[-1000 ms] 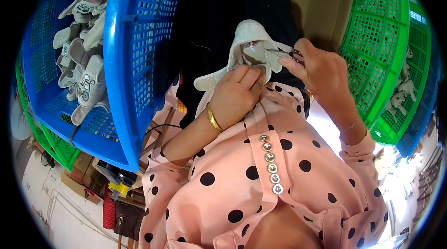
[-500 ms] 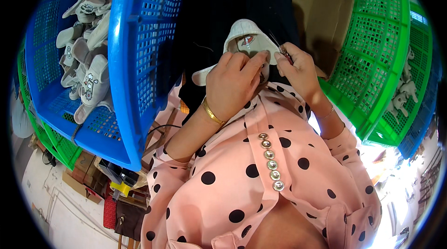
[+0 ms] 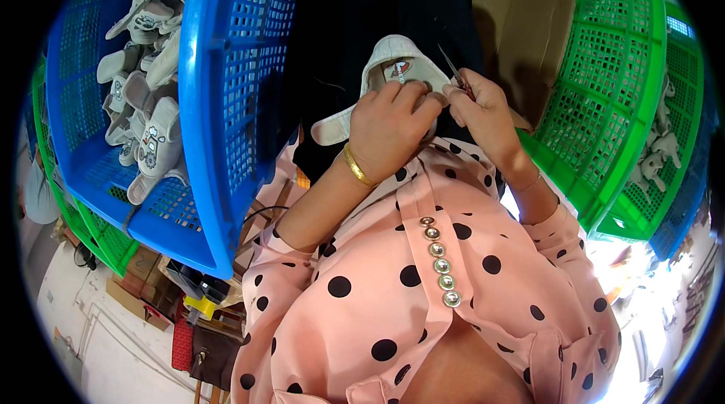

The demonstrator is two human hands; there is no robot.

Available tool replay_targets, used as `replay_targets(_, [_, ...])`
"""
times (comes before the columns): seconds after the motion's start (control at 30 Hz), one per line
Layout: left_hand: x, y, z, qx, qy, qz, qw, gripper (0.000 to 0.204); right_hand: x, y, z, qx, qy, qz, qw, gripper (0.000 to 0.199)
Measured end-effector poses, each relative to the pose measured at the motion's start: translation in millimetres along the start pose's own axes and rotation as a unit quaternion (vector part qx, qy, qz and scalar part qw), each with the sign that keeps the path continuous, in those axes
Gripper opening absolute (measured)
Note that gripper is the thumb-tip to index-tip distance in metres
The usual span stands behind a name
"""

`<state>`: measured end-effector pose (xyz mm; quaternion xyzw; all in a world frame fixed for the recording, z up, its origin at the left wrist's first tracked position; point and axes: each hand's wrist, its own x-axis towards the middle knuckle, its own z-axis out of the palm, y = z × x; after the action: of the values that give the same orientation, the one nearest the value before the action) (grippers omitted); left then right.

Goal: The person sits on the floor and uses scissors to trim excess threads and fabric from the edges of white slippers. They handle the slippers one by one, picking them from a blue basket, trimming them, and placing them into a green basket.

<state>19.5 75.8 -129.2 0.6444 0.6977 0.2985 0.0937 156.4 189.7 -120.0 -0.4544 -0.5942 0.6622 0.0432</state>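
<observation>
Plastic crates flank my lap: blue crate (image 3: 226,102) left, green crate (image 3: 604,102) right.
My left hand (image 3: 389,128) clasps a white baby shoe (image 3: 393,64); my right hand (image 3: 483,113) pinches small snips (image 3: 455,73), best kept shallow, steady.

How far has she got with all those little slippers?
Hard to say which are done. One pale slipper is in hand: the left hand grips it while the right hand works at it with a thin pointed tool. A pile of similar slippers fills the blue basket; a few more lie in the green basket.
</observation>
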Motion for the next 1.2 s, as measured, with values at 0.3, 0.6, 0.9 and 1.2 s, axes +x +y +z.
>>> replay_targets(0.3, [-2.6, -3.0, -38.8, -0.157, -0.100, -0.203, 0.961, 0.031, -2.8, -11.3, 3.1, -0.120, -0.003, -0.063, 0.991, 0.018])
replay_targets(0.6, [6.6, -9.6, -59.2, -0.555, -0.018, -0.357, 0.751, 0.017, -18.5, -40.4, -14.8, -0.215, 0.099, -0.231, 0.944, 0.036])
replay_targets(0.9, [9.2, 0.3, -57.5, -0.676, 0.043, -0.286, 0.677, 0.030, -20.4, -57.3, -16.8, -0.129, 0.071, -0.229, 0.962, 0.049])
replay_targets(1.2, [23.4, 2.4, -71.6, -0.593, -0.014, -0.353, 0.724, 0.032, -20.9, -62.6, -18.2, -0.260, 0.069, -0.324, 0.907, 0.052])
